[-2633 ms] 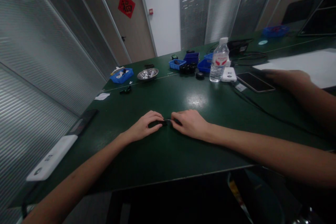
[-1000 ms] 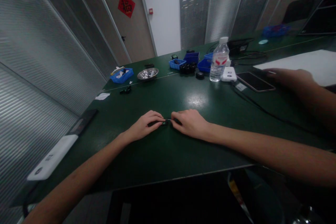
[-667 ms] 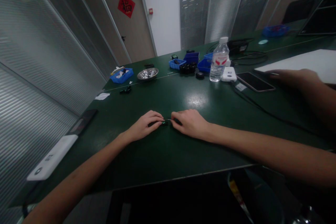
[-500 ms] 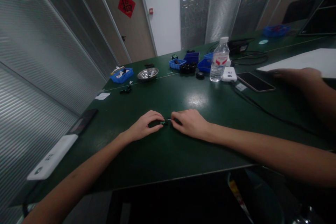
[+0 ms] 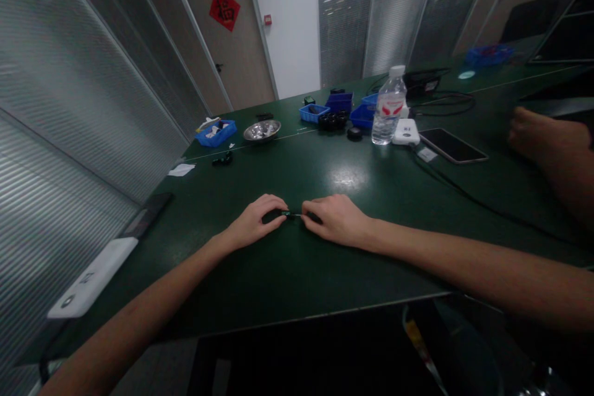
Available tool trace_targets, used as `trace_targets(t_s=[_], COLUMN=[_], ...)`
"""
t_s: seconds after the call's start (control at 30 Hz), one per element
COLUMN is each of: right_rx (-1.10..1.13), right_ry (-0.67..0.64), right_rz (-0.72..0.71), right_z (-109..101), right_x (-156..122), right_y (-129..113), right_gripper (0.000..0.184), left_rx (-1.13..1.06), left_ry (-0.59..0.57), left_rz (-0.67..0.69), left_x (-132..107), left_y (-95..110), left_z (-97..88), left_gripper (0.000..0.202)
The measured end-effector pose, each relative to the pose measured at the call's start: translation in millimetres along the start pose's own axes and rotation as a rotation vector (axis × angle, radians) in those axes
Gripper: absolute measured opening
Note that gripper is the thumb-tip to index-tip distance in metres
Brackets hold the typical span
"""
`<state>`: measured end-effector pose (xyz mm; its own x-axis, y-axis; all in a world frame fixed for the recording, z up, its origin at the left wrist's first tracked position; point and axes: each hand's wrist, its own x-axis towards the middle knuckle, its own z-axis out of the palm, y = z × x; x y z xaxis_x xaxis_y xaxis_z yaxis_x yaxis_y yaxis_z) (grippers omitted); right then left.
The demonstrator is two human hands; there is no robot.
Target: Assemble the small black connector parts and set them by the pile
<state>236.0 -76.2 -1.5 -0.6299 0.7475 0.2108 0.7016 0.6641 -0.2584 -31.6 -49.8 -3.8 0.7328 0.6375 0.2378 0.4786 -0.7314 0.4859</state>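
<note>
My left hand (image 5: pixel 261 220) pinches a small dark part with a green glint (image 5: pixel 286 214) between thumb and fingertips, low over the green table. Facing it, my right hand (image 5: pixel 338 219) is closed on a thin pale strip (image 5: pixel 297 215) that points left. The strip's tip meets the right side of the dark part; whether it sits inside or only touches cannot be made out. Both parts are tiny and partly covered by my fingers.
Beyond my hands stand a steel bowl (image 5: pixel 250 132), blue trays (image 5: pixel 216 136) and a water bottle (image 5: pixel 388 108). A phone (image 5: pixel 452 145) and a black cable (image 5: pixel 482 202) lie to the right, near another person's hand (image 5: pixel 547 136). A white device (image 5: pixel 93 278) rests at left.
The dark part and the pale strip have come together between my hands, which have barely shifted. At right, the other person's hand has moved and the white sheet has left the view.
</note>
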Motion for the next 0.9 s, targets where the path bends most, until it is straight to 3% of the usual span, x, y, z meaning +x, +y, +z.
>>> trace_targets(t_s=[0.9], right_rx=[0.041], right_ry=[0.002], right_rz=[-0.096], right_z=[-1.5], right_x=[-2.1], right_y=[-2.1], right_gripper=[0.025], left_rx=[-0.095], left_ry=[-0.066], left_rz=[0.066], left_x=[1.2], left_y=[7.6], left_z=[-3.6], left_gripper=[0.023])
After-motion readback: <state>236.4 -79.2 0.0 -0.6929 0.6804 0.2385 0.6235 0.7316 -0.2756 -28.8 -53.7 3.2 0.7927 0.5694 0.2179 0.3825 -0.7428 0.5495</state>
